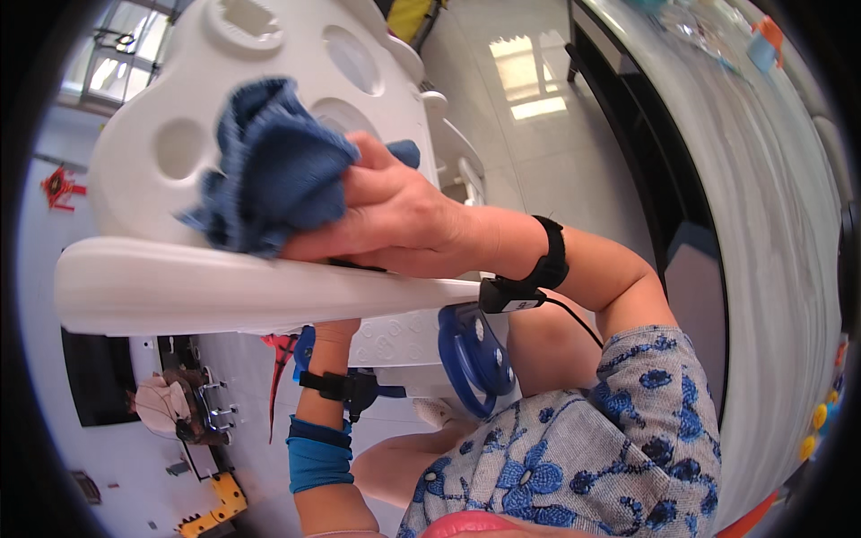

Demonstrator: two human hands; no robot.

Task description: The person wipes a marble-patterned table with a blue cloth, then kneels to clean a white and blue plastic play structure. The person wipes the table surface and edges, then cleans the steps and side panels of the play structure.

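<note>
My right hand (397, 215) grips a crumpled blue cloth (282, 168) and rests against a white moulded plastic panel (202, 289) that stands edge-on across the view. The cloth hangs over the panel's far side, in front of a broad white plastic top (128, 148) with round recesses. Only the wrist end of my left hand (340, 327) shows below the panel. Its fingers are hidden behind the panel, so what they touch cannot be seen. A black strap with a small device is on each wrist.
Near my legs are a blue plastic handle-like part (471, 363) and a textured white plastic surface (397, 339). At right runs a marble-patterned tabletop (767, 269) with a light-blue and orange cup (765, 46). Glossy tiles (538, 155) cover the floor. A yellow toy (229, 496) lies at lower left.
</note>
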